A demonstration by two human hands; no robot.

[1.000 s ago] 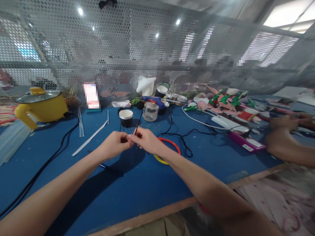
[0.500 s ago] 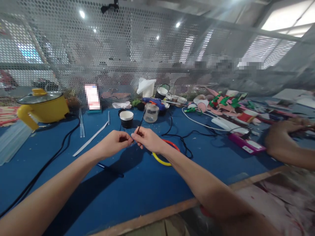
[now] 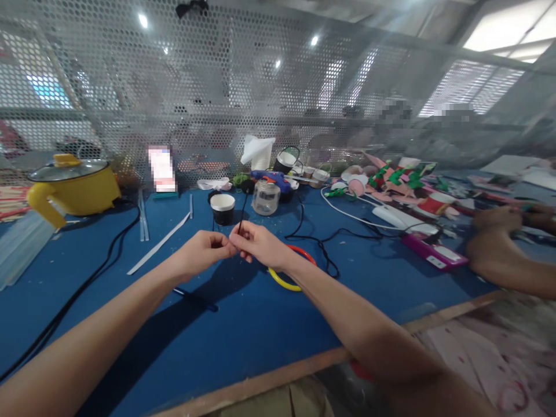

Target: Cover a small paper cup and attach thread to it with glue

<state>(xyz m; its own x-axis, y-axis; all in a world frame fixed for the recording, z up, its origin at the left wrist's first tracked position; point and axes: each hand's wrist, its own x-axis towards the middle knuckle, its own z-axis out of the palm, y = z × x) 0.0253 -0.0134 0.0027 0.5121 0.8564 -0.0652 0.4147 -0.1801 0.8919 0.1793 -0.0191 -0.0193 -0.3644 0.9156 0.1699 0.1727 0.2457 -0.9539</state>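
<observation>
My left hand point(image 3: 200, 253) and my right hand point(image 3: 260, 245) meet fingertip to fingertip above the blue table point(image 3: 243, 324). Both pinch a thin black strip point(image 3: 242, 212) that rises from the fingers toward the back of the table. Just behind my right wrist lie a red ring and a yellow ring point(image 3: 282, 280), partly hidden by the arm. A small black cup with a white inside point(image 3: 223, 208) stands beyond my hands.
A yellow pot point(image 3: 72, 186) with a black cable sits at the left. A clear jar point(image 3: 266, 197), a blue glue gun point(image 3: 273, 178), white strips point(image 3: 158, 245), cords and craft pieces crowd the back. Another person's hands point(image 3: 499, 231) work at the right. A perforated screen closes the rear.
The black strip has tilted from leaning right to nearly upright. My hands stay pinched together in about the same place.
</observation>
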